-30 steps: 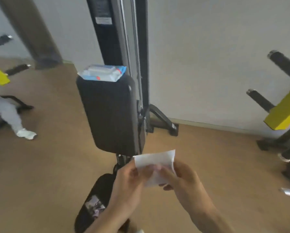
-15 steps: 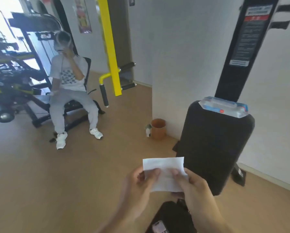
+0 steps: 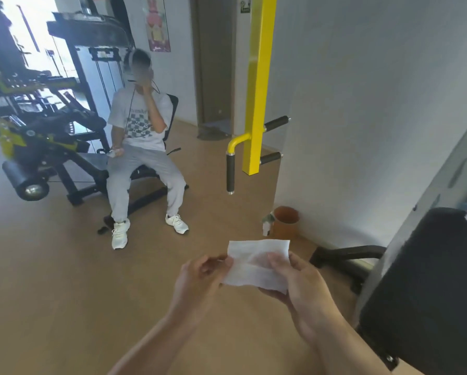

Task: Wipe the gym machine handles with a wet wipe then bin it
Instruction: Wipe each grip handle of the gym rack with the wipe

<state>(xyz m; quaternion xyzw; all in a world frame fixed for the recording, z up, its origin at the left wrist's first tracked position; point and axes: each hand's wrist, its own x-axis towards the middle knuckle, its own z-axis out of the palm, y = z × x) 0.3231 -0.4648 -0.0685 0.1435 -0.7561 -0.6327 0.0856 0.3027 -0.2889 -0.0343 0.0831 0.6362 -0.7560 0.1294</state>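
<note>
Near the camera, both hands grip the wipe [image 3: 256, 263] flat, left hand [image 3: 200, 277] pinching its left edge, right hand [image 3: 300, 285] cupping beneath, so wiping looks unstarted and next comes a reach to the black handle [image 3: 230, 171] on the far yellow post [image 3: 257, 85].

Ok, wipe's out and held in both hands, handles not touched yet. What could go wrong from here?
Three risks, as I judge them:
1. The wet wipe is pinched only at its edges by the left hand and right hand; it could slip to the floor.
2. Several grips hang off the yellow post: the vertical grip and two side pegs. One is easily skipped.
3. A seated person is close by; mind your path.
</note>
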